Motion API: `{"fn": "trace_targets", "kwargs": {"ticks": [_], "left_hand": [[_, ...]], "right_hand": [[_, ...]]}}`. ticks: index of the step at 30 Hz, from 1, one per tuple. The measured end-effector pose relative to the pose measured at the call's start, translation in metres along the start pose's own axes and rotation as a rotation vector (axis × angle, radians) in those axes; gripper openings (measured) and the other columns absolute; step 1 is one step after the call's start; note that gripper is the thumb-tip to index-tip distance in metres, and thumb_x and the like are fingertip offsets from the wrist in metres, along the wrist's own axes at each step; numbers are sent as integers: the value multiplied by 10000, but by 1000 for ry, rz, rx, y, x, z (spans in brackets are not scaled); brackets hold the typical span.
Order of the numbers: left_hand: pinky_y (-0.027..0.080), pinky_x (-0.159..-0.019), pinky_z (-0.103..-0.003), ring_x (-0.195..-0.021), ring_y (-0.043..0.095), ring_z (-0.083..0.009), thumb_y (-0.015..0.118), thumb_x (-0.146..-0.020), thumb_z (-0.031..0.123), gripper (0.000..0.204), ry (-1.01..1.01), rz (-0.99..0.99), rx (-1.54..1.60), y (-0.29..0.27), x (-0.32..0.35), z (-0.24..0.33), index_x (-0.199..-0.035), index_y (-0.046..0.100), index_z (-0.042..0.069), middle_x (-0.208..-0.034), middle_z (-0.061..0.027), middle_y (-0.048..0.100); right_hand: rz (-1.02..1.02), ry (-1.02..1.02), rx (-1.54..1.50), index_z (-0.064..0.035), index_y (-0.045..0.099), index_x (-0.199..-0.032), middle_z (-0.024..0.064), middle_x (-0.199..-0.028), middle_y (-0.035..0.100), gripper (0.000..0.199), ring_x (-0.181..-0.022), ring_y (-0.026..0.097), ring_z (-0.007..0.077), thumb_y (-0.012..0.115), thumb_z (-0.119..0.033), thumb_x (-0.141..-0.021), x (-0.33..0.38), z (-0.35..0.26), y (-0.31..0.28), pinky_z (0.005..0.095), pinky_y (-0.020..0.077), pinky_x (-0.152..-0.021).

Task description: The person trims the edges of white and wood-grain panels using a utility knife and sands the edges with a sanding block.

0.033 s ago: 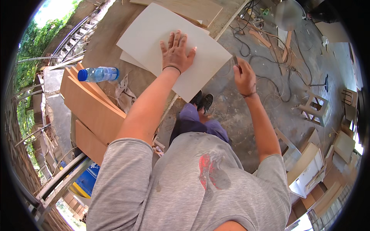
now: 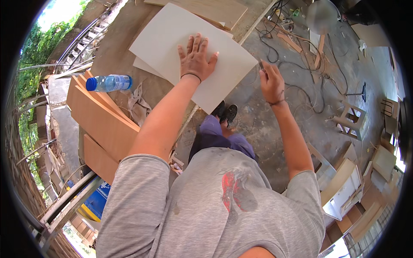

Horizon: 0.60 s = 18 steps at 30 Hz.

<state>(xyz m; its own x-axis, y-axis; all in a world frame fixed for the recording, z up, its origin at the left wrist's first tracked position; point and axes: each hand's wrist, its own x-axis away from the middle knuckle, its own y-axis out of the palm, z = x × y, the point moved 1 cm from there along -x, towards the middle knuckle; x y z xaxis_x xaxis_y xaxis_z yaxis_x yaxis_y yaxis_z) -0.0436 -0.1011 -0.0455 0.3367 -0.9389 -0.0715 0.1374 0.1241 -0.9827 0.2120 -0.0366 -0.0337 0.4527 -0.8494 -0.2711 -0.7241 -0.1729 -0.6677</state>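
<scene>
My left hand [image 2: 198,59] lies flat on a pale grey-white board [image 2: 165,32], fingers spread. Below that board, a corner of another pale sheet [image 2: 148,67] sticks out on the left. My right hand [image 2: 272,84] is closed beside the board's right corner. Between its thumb and fingers is a small dark flat tool [image 2: 261,64], mostly covered by the fingers, so its kind is not clear. Whether it touches the board's edge I cannot tell.
A water bottle with blue cap [image 2: 109,83] lies on curved brown panels [image 2: 103,122] at left, near a crumpled rag [image 2: 138,103]. Cables [image 2: 297,88] and wood scraps [image 2: 290,42] litter the concrete floor at right. A small stool-like frame [image 2: 352,120] stands farther right.
My right hand has turned slightly, its fingertips closer to the board's corner, and less of the dark tool shows. My left hand stays flat on the board.
</scene>
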Motion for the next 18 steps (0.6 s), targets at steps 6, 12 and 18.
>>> {"fn": "trace_targets", "kwargs": {"ticks": [6,12,18], "left_hand": [[66,-1170,-545,-1466,156,-239,428,-918,536,655,-9,-23,-1,3,-2,5,-1461,360,176,-1572,-59,234],[68,-1171,-547,-1465,161,-239,416,-923,540,645,-15,-17,16,1,-2,5,-1455,371,178,-1572,-59,231],[101,-1156,-564,-1454,192,-257,459,-914,520,613,-1,52,33,3,2,1,-1419,418,174,-1561,-57,258]], "right_hand": [[-204,-166,305,-141,637,-1118,110,-885,558,380,-832,586,311,561,-45,-758,39,-35,35,415,501,-633],[-734,-565,-13,-157,592,-1148,77,-845,529,430,-879,571,279,594,-101,-721,150,-124,79,392,511,-625],[23,-195,187,-167,611,-1213,111,-854,592,483,-741,589,320,537,-24,-758,28,-27,23,428,512,-601]]}}
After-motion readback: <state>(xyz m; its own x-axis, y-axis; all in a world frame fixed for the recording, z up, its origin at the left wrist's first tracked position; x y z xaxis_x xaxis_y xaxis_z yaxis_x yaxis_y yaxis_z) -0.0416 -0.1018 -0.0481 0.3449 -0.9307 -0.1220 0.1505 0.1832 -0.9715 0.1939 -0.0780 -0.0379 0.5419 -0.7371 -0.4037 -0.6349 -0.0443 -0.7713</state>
